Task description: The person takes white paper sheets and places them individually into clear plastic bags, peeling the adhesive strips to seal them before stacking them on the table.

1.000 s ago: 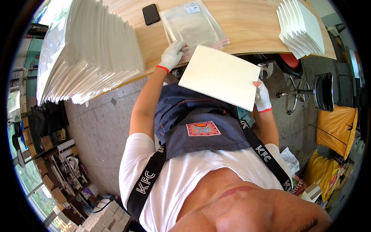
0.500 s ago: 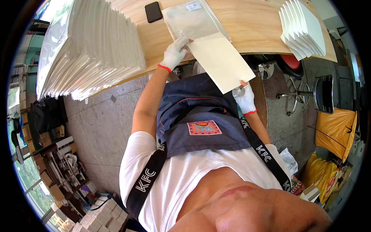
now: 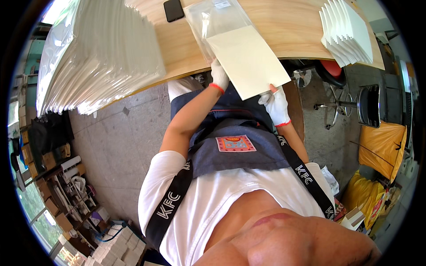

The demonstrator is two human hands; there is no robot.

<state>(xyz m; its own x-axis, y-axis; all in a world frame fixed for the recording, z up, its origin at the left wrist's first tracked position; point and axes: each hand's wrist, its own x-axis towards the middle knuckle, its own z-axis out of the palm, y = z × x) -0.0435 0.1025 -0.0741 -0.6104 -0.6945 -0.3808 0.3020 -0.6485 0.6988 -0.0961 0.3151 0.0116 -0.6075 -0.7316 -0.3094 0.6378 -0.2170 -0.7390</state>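
A cream rectangular board [image 3: 248, 62] lies slanted across the table's near edge, its near end jutting out over my lap. Its far end overlaps a clear plastic bag [image 3: 217, 20] with a small white label; how far it sits inside the bag I cannot tell. My right hand [image 3: 277, 107], in a white glove with a red cuff, pinches the board's near right corner, thumb on top and fingers beneath. Against the board's left edge, near the bag's near end, is my gloved left hand [image 3: 220, 76]; its fingers are mostly hidden under the board and bag.
On the wooden table [image 3: 290, 26] a tall stack of plastic-wrapped white packs [image 3: 106, 57] stands at left. A black phone [image 3: 173, 10] lies beside it. Folded white sheets [image 3: 346, 33] are piled at right. A wheeled chair [image 3: 369, 105] stands on the floor to the right.
My left hand has moved from the bag's left side down and right, partly under the board. The board has shifted slightly up and left, with my right hand still on its near corner.
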